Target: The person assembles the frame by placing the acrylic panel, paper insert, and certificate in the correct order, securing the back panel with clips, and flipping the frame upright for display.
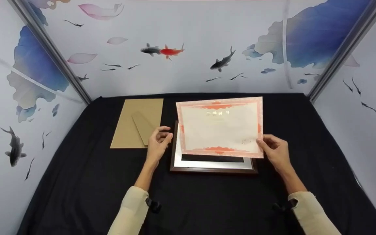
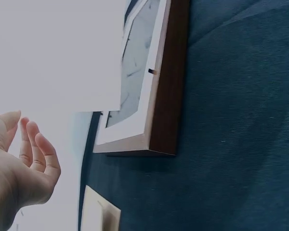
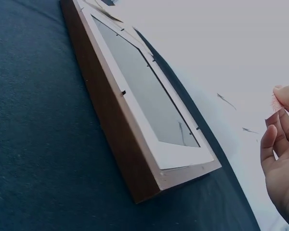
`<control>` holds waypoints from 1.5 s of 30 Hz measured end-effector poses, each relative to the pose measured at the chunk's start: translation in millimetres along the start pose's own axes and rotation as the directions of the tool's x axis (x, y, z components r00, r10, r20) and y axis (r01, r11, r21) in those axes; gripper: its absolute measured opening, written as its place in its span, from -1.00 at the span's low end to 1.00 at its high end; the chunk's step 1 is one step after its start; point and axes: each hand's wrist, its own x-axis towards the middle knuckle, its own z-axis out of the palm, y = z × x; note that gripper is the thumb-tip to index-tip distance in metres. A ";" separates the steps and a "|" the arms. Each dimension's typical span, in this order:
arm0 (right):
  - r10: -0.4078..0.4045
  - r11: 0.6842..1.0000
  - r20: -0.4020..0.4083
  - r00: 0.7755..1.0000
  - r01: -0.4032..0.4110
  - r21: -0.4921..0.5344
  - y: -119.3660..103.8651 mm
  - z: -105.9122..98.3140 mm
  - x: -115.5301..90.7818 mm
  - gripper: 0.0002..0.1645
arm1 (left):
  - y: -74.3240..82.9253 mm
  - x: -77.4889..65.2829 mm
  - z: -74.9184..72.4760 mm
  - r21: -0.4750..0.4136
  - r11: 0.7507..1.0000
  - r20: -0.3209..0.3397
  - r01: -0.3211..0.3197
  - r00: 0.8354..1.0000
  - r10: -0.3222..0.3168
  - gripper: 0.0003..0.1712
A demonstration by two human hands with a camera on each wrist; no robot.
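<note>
A certificate (image 1: 220, 130) with a pink and orange border is held up over a brown picture frame (image 1: 214, 170) with a white mat. My right hand (image 1: 275, 152) pinches its right edge near the lower corner between thumb and fingers. To the left of the sheet is my left hand (image 1: 159, 142), its fingers loosely bent and holding nothing, a small gap from the paper. In the left wrist view the blank back of the certificate (image 2: 53, 53) hides part of the frame (image 2: 171, 96). The right wrist view shows the frame (image 3: 111, 120) lying flat, with small dark tabs along its edges.
A tan backing board (image 1: 126, 124) with an easel leg (image 1: 144, 129) attached lies left of the frame, behind the left hand. Black cloth (image 1: 207, 202) covers the table. White panels (image 1: 188, 75) printed with fish and petals stand at the back and both sides.
</note>
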 end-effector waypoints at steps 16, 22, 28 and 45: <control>-0.280 0.956 0.065 0.958 0.284 -0.075 -46.3 -7.6 6.2 -0.80 | 74.9 30.6 29.5 0.100 0.965 0.139 -0.243 0.964 0.228 -0.60; -0.430 0.886 0.102 0.897 0.441 -0.144 -65.0 -11.3 16.4 -0.69 | 67.1 39.2 37.9 0.103 0.954 0.196 -0.282 0.946 0.259 -0.54; -0.549 0.812 0.057 0.834 0.548 -0.198 -89.9 -19.1 25.5 -0.68 | 58.3 37.6 32.9 0.109 0.952 0.213 -0.285 0.942 0.258 -0.56; -0.363 0.928 -0.318 0.876 0.308 -0.210 -96.0 -63.7 35.9 -0.87 | 49.4 22.2 7.8 0.114 0.967 0.188 -0.226 0.961 0.203 -0.59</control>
